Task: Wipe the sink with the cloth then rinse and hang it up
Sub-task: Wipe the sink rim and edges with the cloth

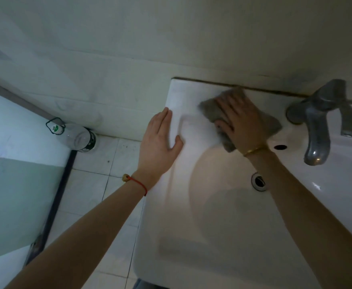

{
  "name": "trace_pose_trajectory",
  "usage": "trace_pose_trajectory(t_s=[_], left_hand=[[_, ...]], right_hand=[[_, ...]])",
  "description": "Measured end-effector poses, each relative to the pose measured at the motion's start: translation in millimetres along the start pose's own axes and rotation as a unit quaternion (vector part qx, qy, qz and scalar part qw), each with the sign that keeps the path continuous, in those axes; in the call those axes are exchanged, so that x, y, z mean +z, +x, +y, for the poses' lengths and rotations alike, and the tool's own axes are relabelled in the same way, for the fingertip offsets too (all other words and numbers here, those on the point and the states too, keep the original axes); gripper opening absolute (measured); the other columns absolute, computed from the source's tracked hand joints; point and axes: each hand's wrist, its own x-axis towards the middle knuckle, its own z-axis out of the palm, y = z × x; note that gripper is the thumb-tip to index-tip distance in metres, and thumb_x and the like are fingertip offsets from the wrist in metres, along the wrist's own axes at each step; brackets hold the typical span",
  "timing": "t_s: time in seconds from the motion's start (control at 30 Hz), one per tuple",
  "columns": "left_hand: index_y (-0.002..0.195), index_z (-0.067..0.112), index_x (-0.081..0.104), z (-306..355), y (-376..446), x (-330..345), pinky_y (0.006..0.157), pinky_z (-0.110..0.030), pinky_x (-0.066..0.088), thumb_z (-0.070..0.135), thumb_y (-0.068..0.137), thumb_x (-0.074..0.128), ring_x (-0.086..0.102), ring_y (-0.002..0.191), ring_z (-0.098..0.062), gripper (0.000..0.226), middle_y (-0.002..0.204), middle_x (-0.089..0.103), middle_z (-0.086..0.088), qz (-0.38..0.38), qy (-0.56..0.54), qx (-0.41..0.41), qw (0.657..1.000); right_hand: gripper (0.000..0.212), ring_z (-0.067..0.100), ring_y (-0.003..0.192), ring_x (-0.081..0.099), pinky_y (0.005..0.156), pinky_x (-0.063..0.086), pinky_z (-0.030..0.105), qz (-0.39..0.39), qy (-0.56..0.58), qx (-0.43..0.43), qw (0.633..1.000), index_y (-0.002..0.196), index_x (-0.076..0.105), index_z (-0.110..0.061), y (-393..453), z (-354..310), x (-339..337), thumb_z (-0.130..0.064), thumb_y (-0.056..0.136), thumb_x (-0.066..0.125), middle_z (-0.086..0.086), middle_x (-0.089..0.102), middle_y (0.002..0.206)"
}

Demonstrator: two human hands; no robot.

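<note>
- Far to the left of both hands, a clear plastic bottle (78,136) stands on the tiled floor (100,163) in the corner by the wall.
- The left hand (160,142) lies open and flat on the left ledge of the sink (171,236), fingers together, gripping nothing; it seems to brace the body.
- Just right of it, the right hand (240,122) presses palm-down, fingers spread, on the grey cloth (209,108), pinning it to the back ledge near the wall rather than clutching it.
- The cloth looks soft, limp and light, bunching under the palm; probably damp, so it should slide easily on the glazed surface. For rinsing, gathering it into a fist would serve better than pinching a corner.
- Right of the right hand stands the metal tap (319,122); below its wrist, the drain (259,182).
</note>
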Motion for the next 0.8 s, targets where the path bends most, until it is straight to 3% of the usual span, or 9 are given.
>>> trace_pose_trajectory(t_s=[0.07, 0.17, 0.23, 0.33, 0.43, 0.57, 0.67, 0.73, 0.8], left_hand=[[0.151, 0.007, 0.033, 1.2, -0.5, 0.1, 0.121, -0.039, 0.029, 0.029, 0.095, 0.054, 0.029, 0.146, -0.022, 0.064, 0.158, 0.034, -0.007, -0.003, -0.011, -0.004, 1.0], [0.15, 0.005, 0.035, 2.2, 1.3, 0.1, 0.121, -0.037, 0.028, 0.027, 0.094, 0.054, 0.03, 0.146, -0.022, 0.063, 0.157, 0.035, -0.008, 0.003, -0.023, -0.003, 1.0], [0.15, 0.004, 0.036, 2.0, 1.1, 0.8, 0.121, -0.036, 0.028, 0.028, 0.094, 0.055, 0.031, 0.145, -0.022, 0.063, 0.156, 0.036, -0.009, 0.003, -0.019, -0.001, 1.0], [0.15, 0.004, 0.035, 0.5, 1.4, 2.0, 0.119, -0.037, 0.031, 0.03, 0.093, 0.056, 0.034, 0.144, -0.022, 0.065, 0.155, 0.038, -0.009, 0.01, -0.018, 0.004, 1.0], [0.151, 0.007, 0.033, -0.8, 1.4, 2.4, 0.12, -0.037, 0.03, 0.031, 0.093, 0.056, 0.032, 0.145, -0.019, 0.066, 0.156, 0.037, -0.006, 0.008, -0.016, 0.001, 1.0], [0.151, 0.007, 0.034, -1.7, 0.7, 1.9, 0.122, -0.032, 0.025, 0.031, 0.094, 0.054, 0.029, 0.146, -0.02, 0.065, 0.157, 0.035, -0.006, 0.006, -0.005, -0.001, 1.0], [0.151, 0.006, 0.034, -1.2, 1.1, 2.6, 0.121, -0.028, 0.023, 0.031, 0.094, 0.053, 0.029, 0.146, -0.019, 0.065, 0.157, 0.034, -0.006, 0.009, -0.005, 0.001, 1.0], [0.15, 0.005, 0.034, -1.2, 0.3, 3.3, 0.121, -0.026, 0.022, 0.031, 0.094, 0.054, 0.029, 0.146, -0.019, 0.065, 0.157, 0.035, -0.007, 0.009, -0.004, 0.005, 1.0], [0.15, 0.005, 0.035, -1.5, 0.8, 3.6, 0.121, -0.025, 0.022, 0.032, 0.095, 0.054, 0.03, 0.146, -0.019, 0.064, 0.157, 0.035, -0.008, 0.012, -0.005, 0.005, 1.0]], right_hand=[[0.059, 0.032, 0.133, 0.039, 0.116, 0.021, 0.042, 0.032, 0.003, 0.085, 0.996, 0.138, 0.04, -0.004, -26.5, 25.0, -2.2, -0.047, 0.1, 0.027, 0.022, 0.048, 0.139], [0.056, 0.036, 0.135, 0.038, 0.117, 0.023, 0.047, 0.054, 0.026, 0.223, 0.973, 0.138, 0.044, -0.005, -19.9, 2.3, 1.7, -0.044, 0.099, 0.032, 0.019, 0.045, 0.144], [0.053, 0.035, 0.136, 0.036, 0.118, 0.02, 0.046, 0.03, 0.035, 0.181, 0.982, 0.138, 0.044, -0.009, 5.2, -28.6, 2.7, -0.042, 0.099, 0.033, 0.016, 0.043, 0.146], [0.054, 0.029, 0.141, 0.029, 0.119, 0.015, 0.044, -0.023, 0.033, 0.025, 0.999, 0.144, 0.036, -0.013, 40.2, -72.2, 7.2, -0.042, 0.099, 0.029, 0.01, 0.036, 0.151], [0.056, 0.026, 0.144, 0.024, 0.121, 0.012, 0.04, -0.058, 0.042, -0.038, 0.997, 0.148, 0.029, -0.014, 38.2, -59.6, 5.3, -0.043, 0.099, 0.031, 0.009, 0.032, 0.154], [0.055, 0.032, 0.141, 0.031, 0.12, 0.015, 0.043, -0.015, 0.048, 0.054, 0.997, 0.144, 0.035, -0.009, -3.1, -13.4, 1.5, -0.039, 0.098, 0.03, 0.015, 0.038, 0.15], [0.05, 0.032, 0.138, 0.035, 0.118, 0.018, 0.046, 0.047, 0.096, 0.152, 0.983, 0.14, 0.041, -0.007, -6.0, -36.8, 5.4, -0.033, 0.098, 0.033, 0.015, 0.042, 0.147], [0.049, 0.034, 0.139, 0.033, 0.118, 0.017, 0.047, 0.036, 0.108, 0.138, 0.984, 0.142, 0.039, -0.007, -6.0, -61.7, 10.1, -0.028, 0.098, 0.038, 0.015, 0.04, 0.148], [0.049, 0.036, 0.138, 0.034, 0.115, 0.019, 0.048, 0.01, 0.104, 0.06, 0.993, 0.142, 0.038, -0.009, -15.7, -85.5, 17.9, -0.021, 0.095, 0.045, 0.015, 0.039, 0.149]])
